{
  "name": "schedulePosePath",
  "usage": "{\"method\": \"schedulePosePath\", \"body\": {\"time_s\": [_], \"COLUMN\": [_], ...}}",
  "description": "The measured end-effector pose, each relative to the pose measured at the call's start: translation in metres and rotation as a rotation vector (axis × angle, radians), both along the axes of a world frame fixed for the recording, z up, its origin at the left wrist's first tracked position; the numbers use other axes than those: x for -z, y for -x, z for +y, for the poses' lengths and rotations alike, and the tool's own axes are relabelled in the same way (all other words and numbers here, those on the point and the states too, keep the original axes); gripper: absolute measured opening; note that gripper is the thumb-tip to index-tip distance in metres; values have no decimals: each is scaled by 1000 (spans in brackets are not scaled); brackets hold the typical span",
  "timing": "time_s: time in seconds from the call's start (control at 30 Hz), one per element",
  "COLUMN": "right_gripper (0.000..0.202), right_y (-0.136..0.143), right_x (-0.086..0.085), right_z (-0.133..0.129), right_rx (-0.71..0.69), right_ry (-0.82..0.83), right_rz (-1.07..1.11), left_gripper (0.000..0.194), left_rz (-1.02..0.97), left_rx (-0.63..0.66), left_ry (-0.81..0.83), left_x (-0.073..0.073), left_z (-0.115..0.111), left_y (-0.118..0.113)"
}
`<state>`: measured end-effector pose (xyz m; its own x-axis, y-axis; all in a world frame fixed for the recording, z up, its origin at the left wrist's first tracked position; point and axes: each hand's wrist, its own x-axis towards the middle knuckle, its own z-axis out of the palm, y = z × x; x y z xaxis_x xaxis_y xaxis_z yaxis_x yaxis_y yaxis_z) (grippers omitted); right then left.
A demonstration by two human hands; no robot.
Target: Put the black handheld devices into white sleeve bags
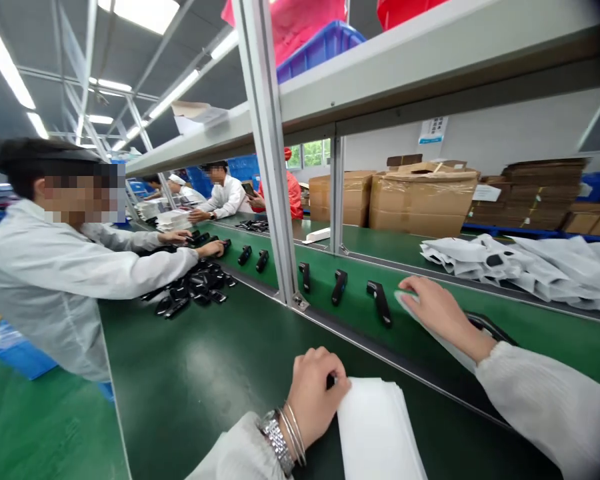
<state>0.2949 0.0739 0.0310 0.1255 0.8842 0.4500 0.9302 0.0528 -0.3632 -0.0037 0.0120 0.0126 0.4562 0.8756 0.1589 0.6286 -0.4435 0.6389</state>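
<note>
We find our left hand (317, 393) pinching one flat white stack (377, 427) on the dark-green bench (220, 373); our right hand (443, 317) holds one thin white sheet (450, 347). Between post (263, 133) and right hand: three black angled devices (381, 307). Wall notice (433, 130): illegible.

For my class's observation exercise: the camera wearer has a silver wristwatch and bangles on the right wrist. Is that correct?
Wrong wrist: the head view shows the silver wristwatch and bangles on the wrist of the camera wearer's left hand, not the right.
</note>
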Motion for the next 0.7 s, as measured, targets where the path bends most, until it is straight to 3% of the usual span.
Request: {"method": "schedulePosePath", "body": {"time_s": [0.13,0.27,0.43,0.57,0.7], "right_gripper": [34,40,25,32,56], "right_y": [47,84,83,80,80], "right_x": [17,23,27,24,21], "right_z": [35,70,95,83,37], "right_rx": [-198,-112,-20,-9,-120], "right_ry": [232,310,364,387,333], "right_rz": [156,200,371,607,879], "left_gripper": [17,20,20,21,14], "left_rz": [-45,-56,-121,-173,-172], "left_rx": [28,66,99,101,101], "left_ry": [-79,-138,-141,-153,-202], "left_x": [-2,-2,-2,-3,-3], "left_z": [-4,-8,-14,-17,-14], "left_y": [0,0,-2,0,4]}}
